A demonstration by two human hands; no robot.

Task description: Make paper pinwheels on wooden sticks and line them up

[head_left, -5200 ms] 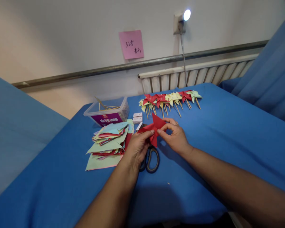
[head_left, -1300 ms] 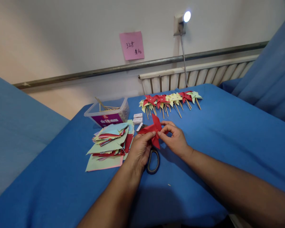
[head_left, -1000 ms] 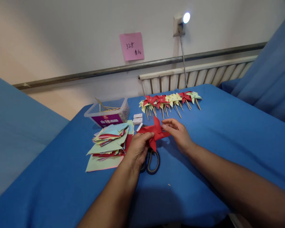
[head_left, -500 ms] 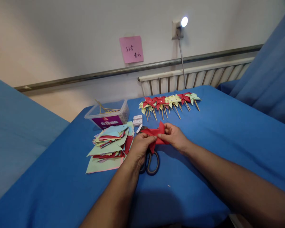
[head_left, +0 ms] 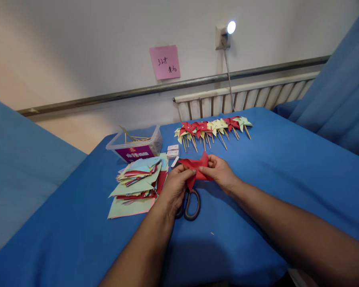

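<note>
Left hand [head_left: 176,186] and right hand [head_left: 219,172] both pinch the red paper pinwheel [head_left: 196,169] just above the scissors [head_left: 189,202] on the blue counter [head_left: 272,167]; paper looks light, thin, crease-prone, best held near folded centre.

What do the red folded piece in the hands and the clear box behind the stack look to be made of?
Red folded pinwheel piece: thin matte paper, judging by its sharp creases and pointed flaps; both hands pinch it. Clear rectangular box: see-through plastic, likely, since thin sticks show through its glossy wall above a purple label.
</note>
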